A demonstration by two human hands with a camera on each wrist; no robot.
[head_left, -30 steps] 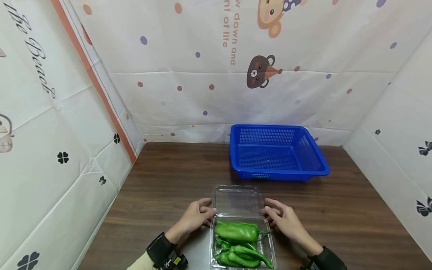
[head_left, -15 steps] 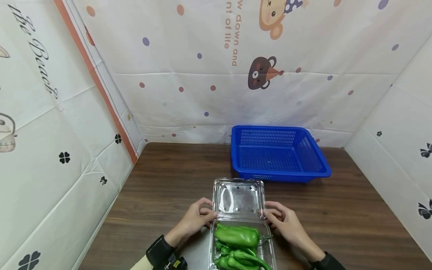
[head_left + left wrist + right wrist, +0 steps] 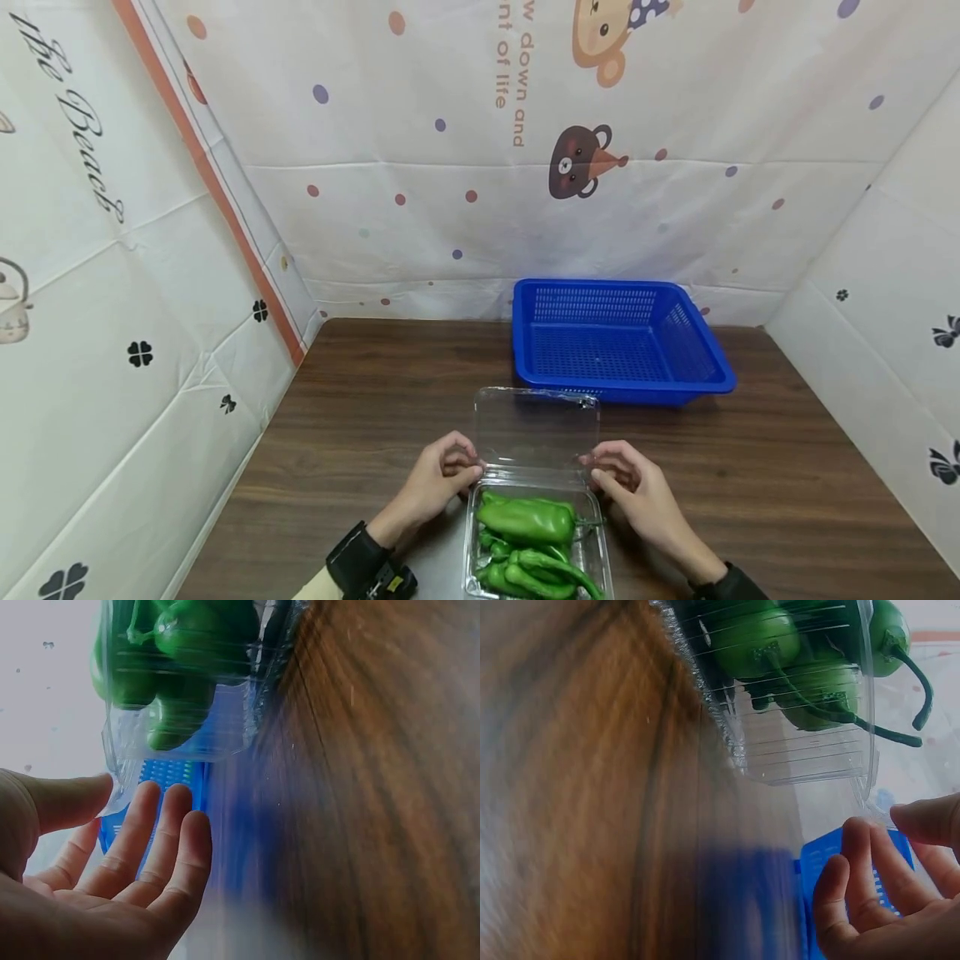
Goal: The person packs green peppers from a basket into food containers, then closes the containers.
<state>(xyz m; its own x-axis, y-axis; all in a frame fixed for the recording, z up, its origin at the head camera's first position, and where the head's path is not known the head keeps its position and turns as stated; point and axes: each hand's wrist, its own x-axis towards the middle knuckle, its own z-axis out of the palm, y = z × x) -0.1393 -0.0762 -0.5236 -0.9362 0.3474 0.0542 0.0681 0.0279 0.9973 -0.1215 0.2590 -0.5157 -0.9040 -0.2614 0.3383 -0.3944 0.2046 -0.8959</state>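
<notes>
Both hands' fingers pinched the clear lid's side edges, left hand (image 3: 431,483) and right hand (image 3: 637,492), holding the lid (image 3: 536,425) open. The clamshell box (image 3: 532,533) of green peppers (image 3: 525,518) sat on the table (image 3: 360,417), near the blue basket (image 3: 615,337). The thin plastic looked light and flexible, best gripped at its rim.

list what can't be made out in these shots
- Pepper count: in the head view the peppers overlap in the box, and the bottom edge cuts the box off.
- Lid: clear plastic, so its tilt is hard to judge in the head view.
- Left hand and right hand: whether their fingertips pinch the lid; both wrist views are blurred.
- Basket: only a blue smear in the wrist views.
</notes>
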